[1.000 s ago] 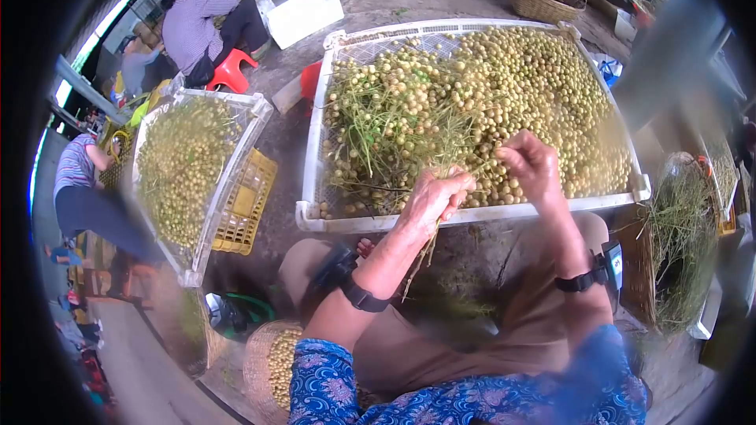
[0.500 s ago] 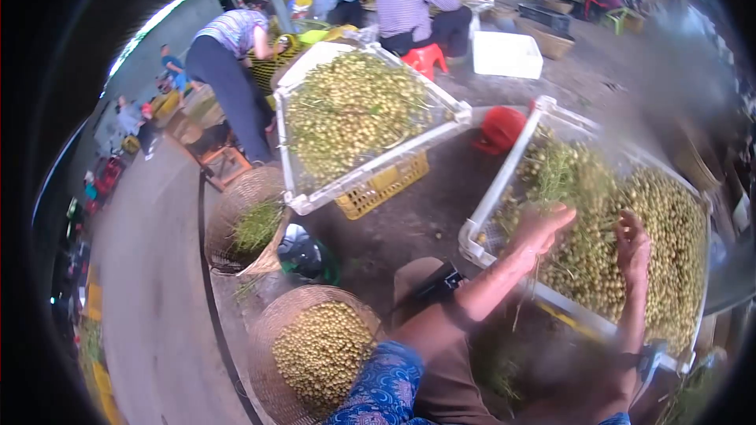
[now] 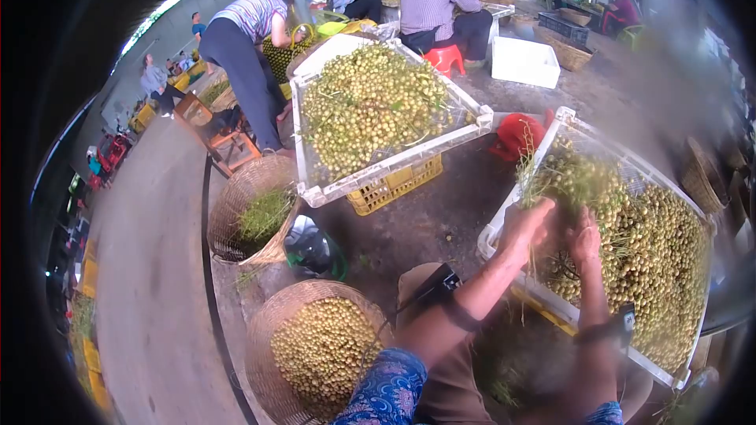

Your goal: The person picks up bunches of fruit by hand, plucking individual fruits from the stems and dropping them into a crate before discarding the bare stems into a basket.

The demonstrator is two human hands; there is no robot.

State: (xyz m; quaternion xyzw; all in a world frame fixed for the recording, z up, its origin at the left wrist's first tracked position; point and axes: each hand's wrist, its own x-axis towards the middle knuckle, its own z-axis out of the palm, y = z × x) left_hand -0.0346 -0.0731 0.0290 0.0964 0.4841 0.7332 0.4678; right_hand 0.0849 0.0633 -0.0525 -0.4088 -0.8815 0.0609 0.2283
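My left hand (image 3: 529, 224) is closed around a bunch of thin green stems (image 3: 531, 182), held over the near left corner of a white-framed tray (image 3: 504, 216). Beside it, my right hand (image 3: 583, 240) has its fingers curled together at the edge of the stems and fruit; what lies between them is blurred. Small round yellowish fruits (image 3: 654, 267) cover most of the tray, some still on stalks. A woven basket (image 3: 264, 346) by my left knee holds loose fruits (image 3: 324, 352) of the same kind.
A second white-framed tray (image 3: 398, 171) of stemmed fruit rests on a yellow crate (image 3: 394, 186). Another basket (image 3: 228, 212) holds green stalks (image 3: 264, 216). A dark container (image 3: 311, 248), a red bag (image 3: 520, 135) and a white box (image 3: 526, 61) are nearby. Several people sit or bend at work beyond.
My right hand has moved left, closer to my left hand. My left hand has shifted slightly left with the stems, which now stand upright above it. The view has tilted a little.
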